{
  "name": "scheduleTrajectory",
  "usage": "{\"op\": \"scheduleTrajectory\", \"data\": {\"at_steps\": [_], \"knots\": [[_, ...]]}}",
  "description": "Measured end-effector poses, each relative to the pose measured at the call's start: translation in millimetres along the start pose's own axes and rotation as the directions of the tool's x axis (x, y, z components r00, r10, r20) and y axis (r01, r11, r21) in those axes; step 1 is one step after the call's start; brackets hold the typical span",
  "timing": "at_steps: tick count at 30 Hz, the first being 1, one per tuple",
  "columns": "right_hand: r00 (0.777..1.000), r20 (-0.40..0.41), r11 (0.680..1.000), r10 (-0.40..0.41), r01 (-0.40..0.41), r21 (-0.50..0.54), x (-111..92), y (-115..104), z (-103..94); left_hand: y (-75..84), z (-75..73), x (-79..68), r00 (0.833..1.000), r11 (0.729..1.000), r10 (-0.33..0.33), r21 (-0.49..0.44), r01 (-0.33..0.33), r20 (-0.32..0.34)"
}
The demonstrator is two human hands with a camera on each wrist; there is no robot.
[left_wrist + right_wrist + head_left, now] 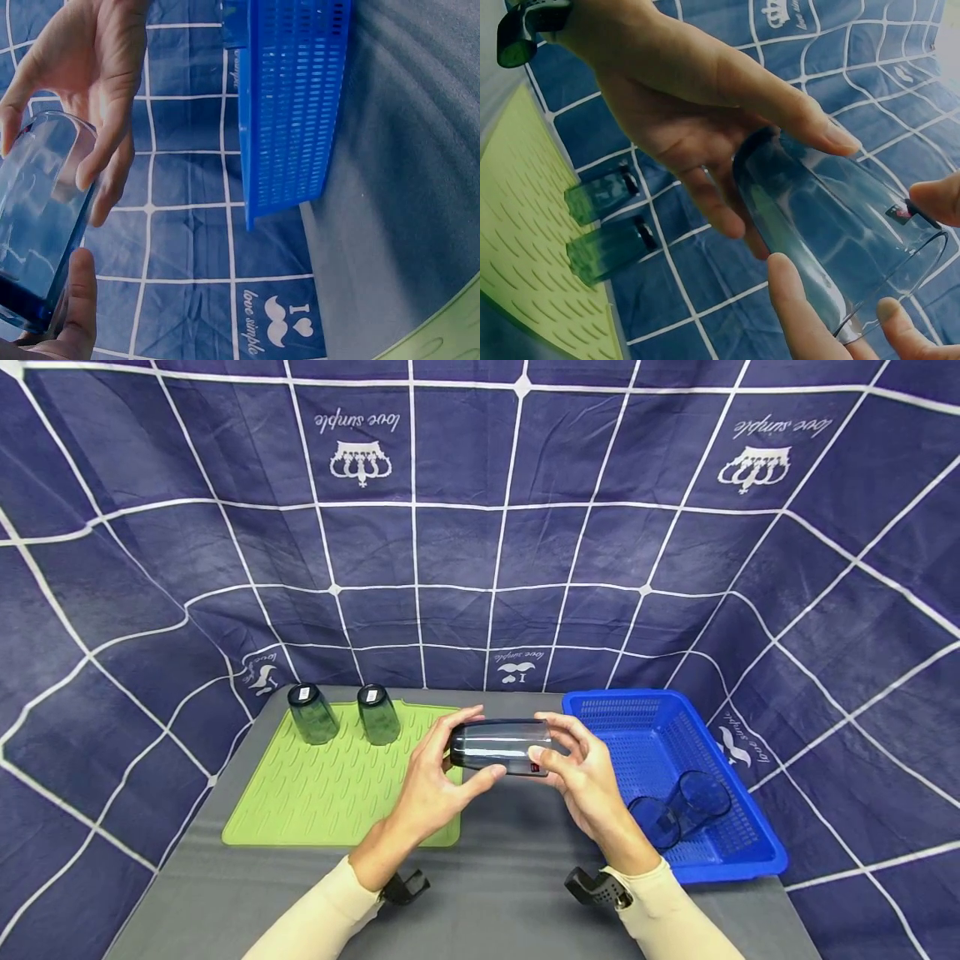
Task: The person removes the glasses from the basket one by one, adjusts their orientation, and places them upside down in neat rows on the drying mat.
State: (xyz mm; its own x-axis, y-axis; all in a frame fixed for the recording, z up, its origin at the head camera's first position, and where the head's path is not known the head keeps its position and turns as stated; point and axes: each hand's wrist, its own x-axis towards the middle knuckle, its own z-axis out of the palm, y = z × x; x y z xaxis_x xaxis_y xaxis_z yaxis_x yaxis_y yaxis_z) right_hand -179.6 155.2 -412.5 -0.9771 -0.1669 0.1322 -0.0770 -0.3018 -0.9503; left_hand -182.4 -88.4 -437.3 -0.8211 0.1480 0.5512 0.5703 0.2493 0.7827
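A smoky blue drinking glass point(501, 747) lies sideways in the air between both hands, over the grey table. My left hand point(438, 768) grips its thick dark base end, thumb along the near side. At the rim end, my right hand point(583, 770) pinches the wall between thumb and fingers, beside a small dark red label point(900, 214). The left wrist view shows the glass point(37, 217) with its clear rim toward the right hand point(97, 82). From the right wrist, the left hand point(697, 105) appears around the base.
On the left, a green ribbed drying mat point(322, 802) bears two upside-down glasses, one at its back corner point(313, 717) and another beside it point(378, 717). A blue perforated basket point(630, 739) on the right holds two more glasses point(701, 800). Blue checked cloth point(465, 543) hangs behind.
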Motion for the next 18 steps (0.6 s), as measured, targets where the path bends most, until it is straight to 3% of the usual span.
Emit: {"op": "scheduleTrajectory", "data": {"at_steps": [12, 18], "knots": [[0.999, 0.024, 0.995, 0.024, -0.027, 0.096, 2.0, 13.1, -0.8, -6.0, 9.7, -1.2, 0.999, 0.999, -0.007, -0.038, 0.006, -0.036], [0.999, 0.037, 0.992, 0.01, -0.014, 0.126, 4.5, 19.7, -1.9, -10.1, 14.2, -1.3, 0.999, 0.994, -0.024, -0.108, 0.019, -0.046]]}}
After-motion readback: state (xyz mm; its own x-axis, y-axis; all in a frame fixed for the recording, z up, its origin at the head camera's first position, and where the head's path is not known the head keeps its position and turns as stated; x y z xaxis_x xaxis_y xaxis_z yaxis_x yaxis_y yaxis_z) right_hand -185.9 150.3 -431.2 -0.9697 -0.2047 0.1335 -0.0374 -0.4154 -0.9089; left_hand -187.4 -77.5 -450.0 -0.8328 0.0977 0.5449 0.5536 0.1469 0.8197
